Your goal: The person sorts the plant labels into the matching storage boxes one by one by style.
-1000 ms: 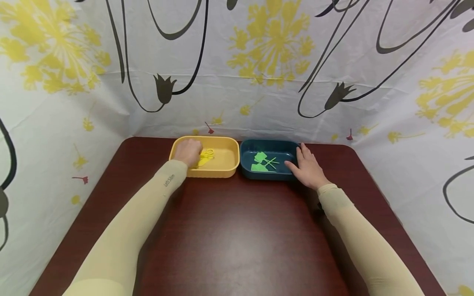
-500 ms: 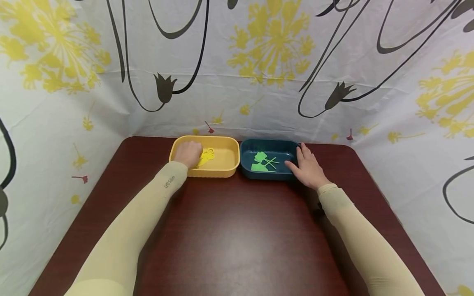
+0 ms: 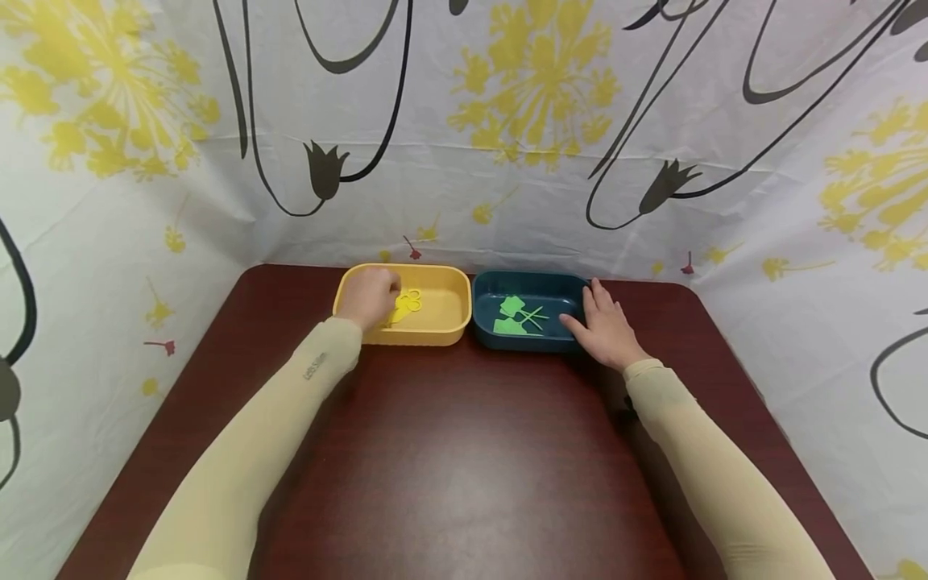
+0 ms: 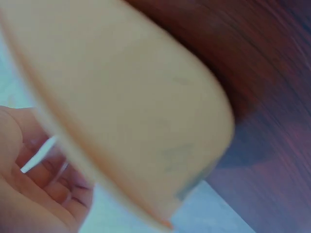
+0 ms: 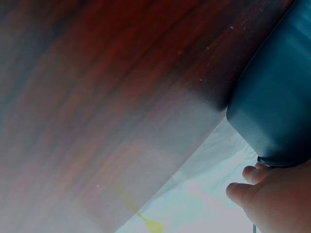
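Observation:
My left hand (image 3: 370, 298) is over the left end of a yellow plastic bin (image 3: 453, 300), its fingers curled. In the left wrist view the curled fingers (image 4: 53, 184) show beyond the bin wall (image 4: 121, 92), with a pale sliver among them; whether that is a held thing or a gap is unclear. Yellow flat pieces (image 3: 406, 304), one with scissor-like loops, lie in the bin beside the hand. My right hand (image 3: 607, 330) rests with extended fingers on the right end of a dark blue bin (image 3: 532, 344). Green flat shapes with thin stems (image 3: 511, 306) lie inside it.
Both bins stand side by side at the back of a dark reddish-brown table (image 3: 464, 451). A white sheet (image 3: 435, 161) printed with yellow and grey flowers hangs behind and at both sides.
My left hand has risen and shifted slightly within the yellow bin, and the left forearm has moved a little to the left. The right hand stays on the blue bin.

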A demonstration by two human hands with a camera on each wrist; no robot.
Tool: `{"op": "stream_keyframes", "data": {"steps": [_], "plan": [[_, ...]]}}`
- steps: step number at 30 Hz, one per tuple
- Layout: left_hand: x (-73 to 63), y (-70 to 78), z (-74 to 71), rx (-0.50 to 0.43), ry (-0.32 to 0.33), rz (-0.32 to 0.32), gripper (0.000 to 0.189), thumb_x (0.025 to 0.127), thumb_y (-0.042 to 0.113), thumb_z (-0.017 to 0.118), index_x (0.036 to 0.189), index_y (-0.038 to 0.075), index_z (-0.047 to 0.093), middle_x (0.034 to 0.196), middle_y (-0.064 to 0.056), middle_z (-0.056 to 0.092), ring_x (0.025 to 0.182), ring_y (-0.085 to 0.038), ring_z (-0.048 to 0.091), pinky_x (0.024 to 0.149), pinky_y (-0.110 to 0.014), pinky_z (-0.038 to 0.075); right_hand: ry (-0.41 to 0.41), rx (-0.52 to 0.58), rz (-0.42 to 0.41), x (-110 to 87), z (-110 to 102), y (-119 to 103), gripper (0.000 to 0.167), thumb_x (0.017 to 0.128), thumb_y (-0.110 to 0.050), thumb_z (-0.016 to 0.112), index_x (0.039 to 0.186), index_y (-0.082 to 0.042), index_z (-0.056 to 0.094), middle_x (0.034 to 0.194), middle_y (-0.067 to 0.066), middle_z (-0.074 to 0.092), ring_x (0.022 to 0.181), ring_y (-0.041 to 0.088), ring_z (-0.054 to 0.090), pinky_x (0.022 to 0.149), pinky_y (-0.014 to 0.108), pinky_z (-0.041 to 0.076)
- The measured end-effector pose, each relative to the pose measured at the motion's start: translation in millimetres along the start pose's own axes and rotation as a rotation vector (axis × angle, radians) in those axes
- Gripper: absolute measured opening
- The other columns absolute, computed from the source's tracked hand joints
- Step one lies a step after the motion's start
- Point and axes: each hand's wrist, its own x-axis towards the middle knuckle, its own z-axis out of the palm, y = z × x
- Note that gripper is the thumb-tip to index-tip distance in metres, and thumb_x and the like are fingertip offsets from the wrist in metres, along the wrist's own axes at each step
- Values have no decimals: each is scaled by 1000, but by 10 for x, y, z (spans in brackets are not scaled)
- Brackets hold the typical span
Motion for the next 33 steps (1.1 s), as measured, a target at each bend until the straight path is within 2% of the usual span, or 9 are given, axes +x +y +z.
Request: {"op": "stream_keyframes", "data": {"steps": [3, 6, 12, 18, 22, 28, 33], "plan": [[-100, 22, -73, -50, 54, -23, 12, 94, 12, 69, 87, 9, 78, 83, -4, 69, 76, -21, 59, 77, -38, 50, -7, 5, -10, 23, 5, -1, 97, 100, -68, 35, 159, 3, 8, 167, 19, -5, 153, 37, -1, 118, 60, 4], [-200, 49, -125, -85, 103, -40, 12, 92, 18, 73, 97, 9, 80, 96, -4, 74, 88, -23, 65, 84, -42, 51, -3, 7, -22, 55, 8, 1, 97, 100, -69, 35, 159, 3, 9, 167, 20, -4, 153, 37, 0, 118, 61, 5], [-353, 138, -234, -160, 152, -70, 21, 95, 25, 71, 106, 8, 77, 105, -10, 70, 94, -27, 61, 83, -46, 51, -1, 8, -21, 69, 10, -6, 97, 100, -69, 36, 159, 4, 10, 167, 19, -4, 153, 38, 1, 118, 61, 6], [-431, 265, -321, -184, 194, -62, 27, 96, 27, 68, 113, 8, 75, 115, -13, 67, 106, -32, 61, 93, -50, 49, -4, 23, -22, 69, 13, 2, 96, 100, -67, 36, 160, 2, 8, 167, 19, -5, 153, 35, -2, 118, 60, 4], [-472, 370, -325, -208, 195, -53, 30, 96, 28, 67, 117, 7, 73, 118, -12, 66, 109, -33, 60, 96, -49, 48, 5, 45, -19, 55, 13, 20, 93, 101, -66, 37, 161, -2, 8, 167, 16, -7, 153, 35, -2, 119, 59, 3], [-552, 459, -273, -197, 220, -22, 37, 95, 34, 70, 121, 8, 72, 114, -12, 66, 102, -33, 61, 87, -47, 50, 19, 69, -22, 29, 25, 40, 86, 102, -63, 37, 162, -8, 10, 168, 13, -8, 153, 36, -1, 118, 60, 2], [-618, 510, -236, -157, 182, -14, 54, 92, 45, 71, 132, 9, 66, 128, -15, 61, 116, -35, 56, 98, -51, 45, 33, 81, -19, 6, 10, 52, 81, 104, -62, 33, 163, -11, 13, 168, 12, -5, 153, 39, 0, 116, 65, -1]]}}
